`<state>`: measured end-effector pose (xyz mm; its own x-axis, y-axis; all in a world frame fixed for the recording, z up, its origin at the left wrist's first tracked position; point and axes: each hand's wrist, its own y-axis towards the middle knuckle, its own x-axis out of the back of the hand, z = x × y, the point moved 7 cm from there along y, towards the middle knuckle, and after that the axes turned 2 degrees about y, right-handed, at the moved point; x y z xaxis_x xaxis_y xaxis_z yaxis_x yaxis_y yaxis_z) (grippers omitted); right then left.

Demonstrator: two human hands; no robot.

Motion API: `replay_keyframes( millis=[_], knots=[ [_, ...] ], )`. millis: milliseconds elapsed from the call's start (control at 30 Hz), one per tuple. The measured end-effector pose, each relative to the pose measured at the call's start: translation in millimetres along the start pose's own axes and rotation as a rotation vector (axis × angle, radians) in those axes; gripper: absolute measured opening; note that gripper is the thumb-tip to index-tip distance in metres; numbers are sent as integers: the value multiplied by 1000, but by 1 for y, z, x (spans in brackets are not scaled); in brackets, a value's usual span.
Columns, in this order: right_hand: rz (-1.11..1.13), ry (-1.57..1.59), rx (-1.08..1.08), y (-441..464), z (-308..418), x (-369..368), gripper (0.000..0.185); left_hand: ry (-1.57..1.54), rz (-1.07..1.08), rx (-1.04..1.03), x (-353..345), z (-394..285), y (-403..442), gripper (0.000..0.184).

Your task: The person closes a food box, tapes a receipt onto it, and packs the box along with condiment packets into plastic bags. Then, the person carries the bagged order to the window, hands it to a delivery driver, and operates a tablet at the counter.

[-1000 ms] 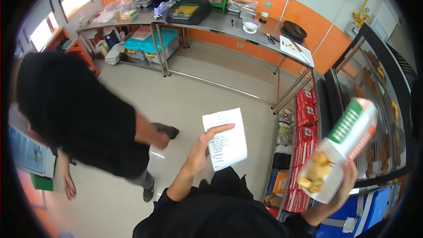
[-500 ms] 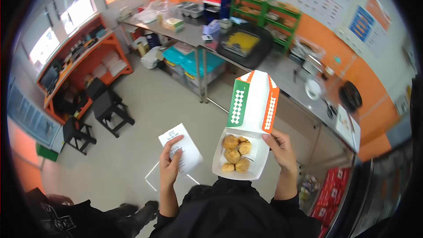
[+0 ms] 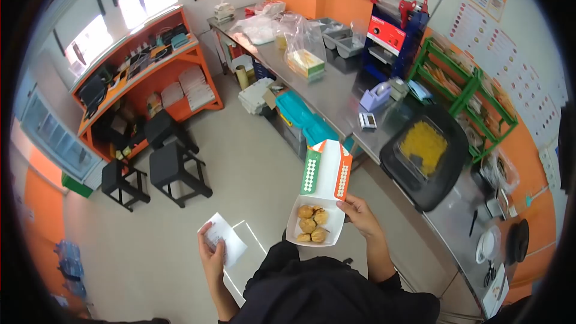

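My right hand [image 3: 361, 215] grips the right side of an open paper food box [image 3: 292, 235], its thumb near the fold between tray and lid. The raised lid [image 3: 327, 169] is white inside with green and orange patterned sides. Several golden-brown round pastry balls [image 3: 307, 225] lie in the tray, with what look like thin dark picks among them. Between the thumb and fingers of my left hand [image 3: 212, 251] is a white printed receipt [image 3: 233, 241]; its text is too small to read. Both hands are held in front of my body, above the floor.
A long steel table [image 3: 336, 103] runs along the right. It carries a black tray [image 3: 393, 155] with a yellow-filled container, a red and blue machine [image 3: 386, 35], a tape dispenser [image 3: 375, 97] and green racks [image 3: 447, 78]. Black stools [image 3: 174, 165] and an orange shelf unit [image 3: 201, 63] stand left.
The view has swung left and nearer the table and stools. The receipt has turned and sits lower left, farther from the box. Both holds continue. The person at lower left is mostly out of view.
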<state>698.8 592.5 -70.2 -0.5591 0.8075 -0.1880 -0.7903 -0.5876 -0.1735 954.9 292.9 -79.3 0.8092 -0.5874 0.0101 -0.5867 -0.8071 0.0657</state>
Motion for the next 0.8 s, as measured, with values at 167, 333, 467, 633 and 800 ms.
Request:
replay_keyframes(
  millis=[167, 333, 467, 633, 800],
  knots=[
    [-65, 38, 25, 147, -14, 37, 30, 48, 292, -2, -114, -25, 174, 43],
    [-401, -74, 81, 289, 18, 112, 20, -35, 640, 36, -268, 7, 315, 37],
    [-512, -99, 43, 375, 22, 174, 17, 6, 809, -53, -393, 38, 393, 37],
    [-774, -177, 3, 410, 23, 226, 21, 89, 1043, -235, -579, 82, 468, 37],
    [-1106, -585, 111, 400, 35, 220, 39, 219, 1121, -472, -712, 99, 477, 43]
  ],
)
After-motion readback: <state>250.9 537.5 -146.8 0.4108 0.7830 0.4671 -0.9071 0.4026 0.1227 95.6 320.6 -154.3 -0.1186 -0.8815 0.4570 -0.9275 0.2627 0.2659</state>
